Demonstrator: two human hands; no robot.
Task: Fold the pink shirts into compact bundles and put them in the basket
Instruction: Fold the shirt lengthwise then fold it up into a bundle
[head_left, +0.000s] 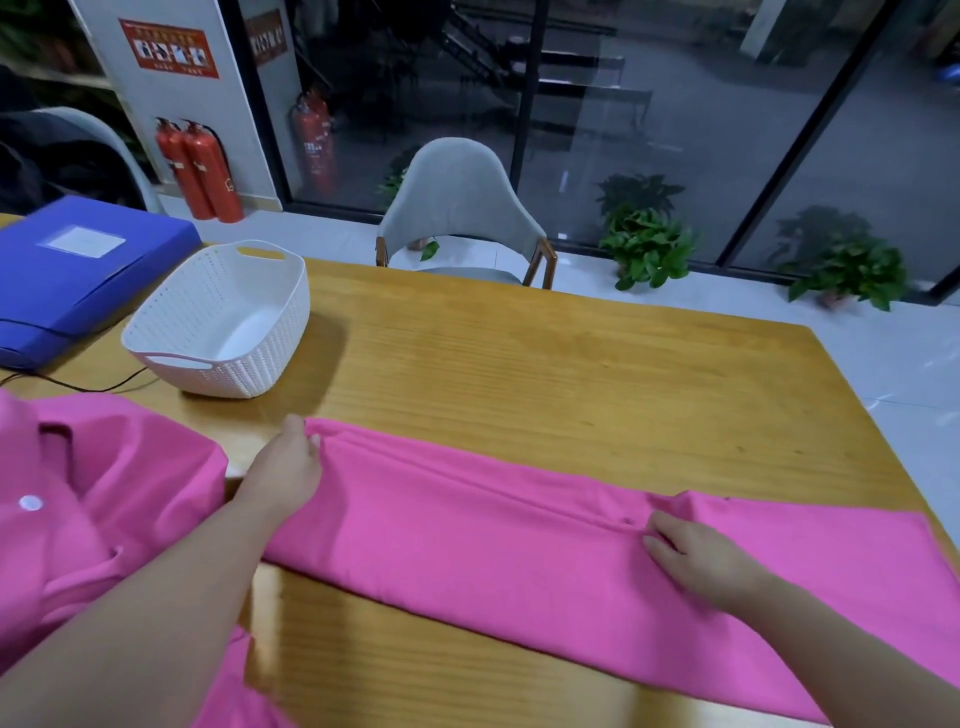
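Note:
A pink shirt lies stretched across the wooden table as a long folded strip. My left hand pinches its far left corner. My right hand lies on the shirt near the collar and buttons, its fingertips pinching the folded edge. A second pink shirt lies crumpled at the left, collar and a white button showing, partly under my left forearm. The white woven basket stands at the back left with nothing in it.
A blue box file lies left of the basket, with a black cable running in front of it. A grey chair stands at the table's far side. Beyond it are fire extinguishers and potted plants.

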